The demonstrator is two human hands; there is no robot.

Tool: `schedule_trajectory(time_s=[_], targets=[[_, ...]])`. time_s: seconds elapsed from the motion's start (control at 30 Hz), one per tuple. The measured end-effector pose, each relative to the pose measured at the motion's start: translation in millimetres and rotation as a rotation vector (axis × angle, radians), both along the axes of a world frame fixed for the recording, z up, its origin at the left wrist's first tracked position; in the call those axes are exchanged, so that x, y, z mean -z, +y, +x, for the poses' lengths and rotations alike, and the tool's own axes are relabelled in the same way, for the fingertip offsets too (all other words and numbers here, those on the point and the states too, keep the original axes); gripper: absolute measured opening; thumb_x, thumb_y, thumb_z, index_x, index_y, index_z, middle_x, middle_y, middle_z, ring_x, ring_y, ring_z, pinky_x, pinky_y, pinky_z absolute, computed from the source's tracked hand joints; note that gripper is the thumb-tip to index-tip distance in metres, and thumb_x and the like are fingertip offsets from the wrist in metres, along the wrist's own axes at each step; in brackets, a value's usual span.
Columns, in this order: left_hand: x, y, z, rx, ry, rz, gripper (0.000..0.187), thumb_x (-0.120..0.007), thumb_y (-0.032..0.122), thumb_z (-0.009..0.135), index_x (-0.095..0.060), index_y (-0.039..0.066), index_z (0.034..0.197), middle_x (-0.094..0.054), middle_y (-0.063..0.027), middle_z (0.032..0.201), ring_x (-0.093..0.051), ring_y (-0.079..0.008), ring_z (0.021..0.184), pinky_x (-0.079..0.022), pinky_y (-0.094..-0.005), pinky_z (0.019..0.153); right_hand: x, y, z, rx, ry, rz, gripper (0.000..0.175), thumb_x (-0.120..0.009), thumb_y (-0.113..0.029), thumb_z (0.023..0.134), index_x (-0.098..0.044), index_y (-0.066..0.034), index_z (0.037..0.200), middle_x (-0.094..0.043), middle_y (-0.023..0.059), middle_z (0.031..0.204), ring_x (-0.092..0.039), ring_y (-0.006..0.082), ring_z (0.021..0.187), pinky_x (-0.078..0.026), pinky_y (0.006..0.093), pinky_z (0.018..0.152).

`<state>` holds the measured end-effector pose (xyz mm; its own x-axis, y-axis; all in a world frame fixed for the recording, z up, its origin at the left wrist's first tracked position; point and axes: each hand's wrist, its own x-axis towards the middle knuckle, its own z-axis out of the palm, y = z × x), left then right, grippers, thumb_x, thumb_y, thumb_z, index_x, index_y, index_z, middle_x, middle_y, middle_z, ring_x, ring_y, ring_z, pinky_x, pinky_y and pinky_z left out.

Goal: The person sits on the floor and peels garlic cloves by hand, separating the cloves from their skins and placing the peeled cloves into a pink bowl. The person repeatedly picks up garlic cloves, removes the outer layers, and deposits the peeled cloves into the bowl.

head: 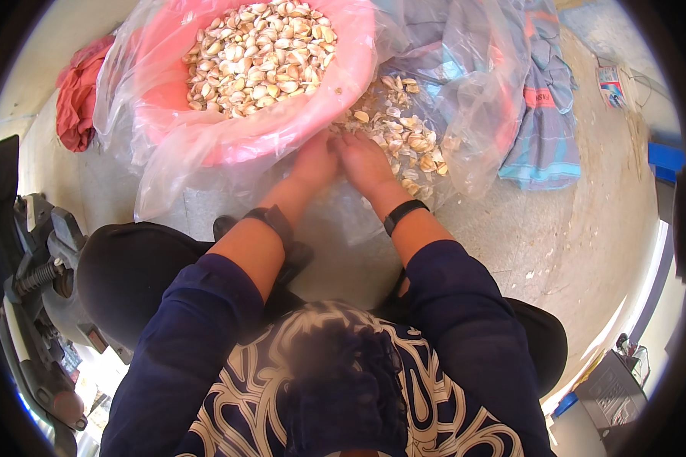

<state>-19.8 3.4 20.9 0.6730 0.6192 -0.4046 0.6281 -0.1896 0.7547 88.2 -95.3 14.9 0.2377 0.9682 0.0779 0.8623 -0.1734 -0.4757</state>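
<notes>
My left hand and my right hand are close together, fingertips nearly meeting, just below the rim of a pink basin lined with clear plastic. Many loose garlic cloves fill the basin. Beside my right hand, garlic pieces and papery skins lie heaped on a clear plastic sheet. The fingertips are partly hidden, so whether anything is between them does not show. Both wrists wear dark bands.
A red cloth lies left of the basin. Right of the skins are crumpled clear plastic and a blue-grey checked cloth on the floor. A motorcycle part stands at far left, a grey crate at lower right.
</notes>
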Motion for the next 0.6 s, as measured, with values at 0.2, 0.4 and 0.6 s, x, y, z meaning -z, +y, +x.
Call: schedule_trajectory(time_s=[0.2,0.4,0.6], targets=[[20,6,2,-0.044,0.013,-0.066,0.019,-0.057,0.007,0.095,-0.059,0.002,0.114,-0.068,-0.0106,0.103,-0.067,-0.0204,0.090,-0.056,-0.0335,0.078,-6,6,1,0.182,0.551,-0.102,0.017,-0.056,-0.008,0.087,-0.065,0.0001,0.098,-0.068,0.0177,0.097,-0.065,0.0357,0.087,-0.052,0.0397,0.077],[19,8,13,-0.221,-0.131,-0.212,0.019,-0.057,0.014,0.099,-0.059,0.001,0.113,-0.065,-0.0083,0.088,-0.064,-0.0145,0.067,-0.055,-0.0283,0.060,-13,12,12,0.283,0.803,-0.005,0.011,-0.060,-0.006,0.087,-0.067,0.0000,0.094,-0.068,0.0198,0.086,-0.066,0.0302,0.080,-0.050,0.0380,0.072],[-9,4,20,-0.314,-0.129,-0.379,0.017,-0.060,0.015,0.097,-0.058,0.001,0.106,-0.063,-0.0067,0.082,-0.059,-0.0125,0.063,-0.051,-0.0266,0.057,-11,12,26,0.287,0.820,-0.088,0.009,-0.066,-0.010,0.084,-0.067,-0.0013,0.088,-0.068,0.0169,0.079,-0.065,0.0268,0.072,-0.050,0.0384,0.067]])
